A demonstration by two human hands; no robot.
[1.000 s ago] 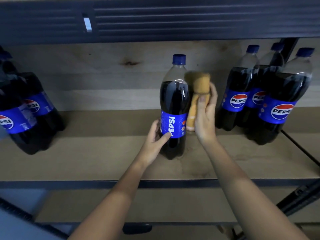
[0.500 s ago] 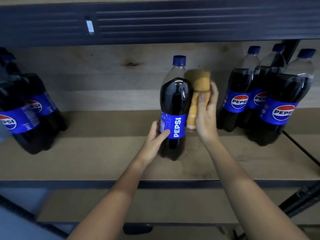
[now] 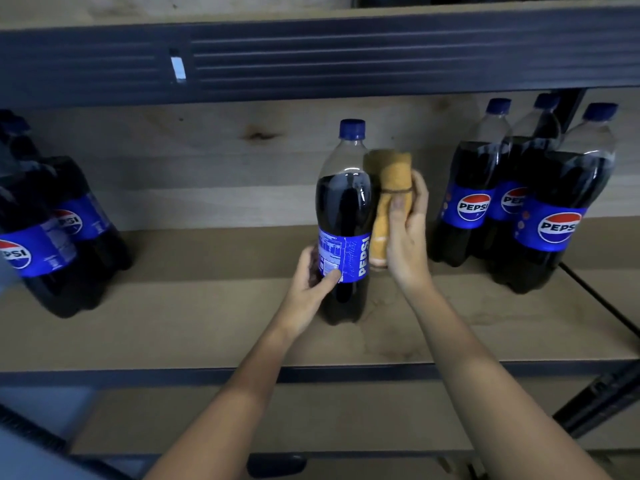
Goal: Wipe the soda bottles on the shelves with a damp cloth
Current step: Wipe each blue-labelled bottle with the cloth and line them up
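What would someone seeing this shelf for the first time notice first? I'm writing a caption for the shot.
At the centre, a tall dark cola bottle with a blue cap and blue label stands alone on the wooden shelf board, steadied low by the left hand. The right hand presses a folded mustard-yellow cloth against its right side. Clusters of matching cola bottles stand at the far left and right.

Single bottle (image 3: 343,223) upright, frame centre, on shelf (image 3: 173,323). Cloth (image 3: 386,202) touching its right side. Bottle trio (image 3: 519,202) right; bottle cluster (image 3: 45,233) far left.
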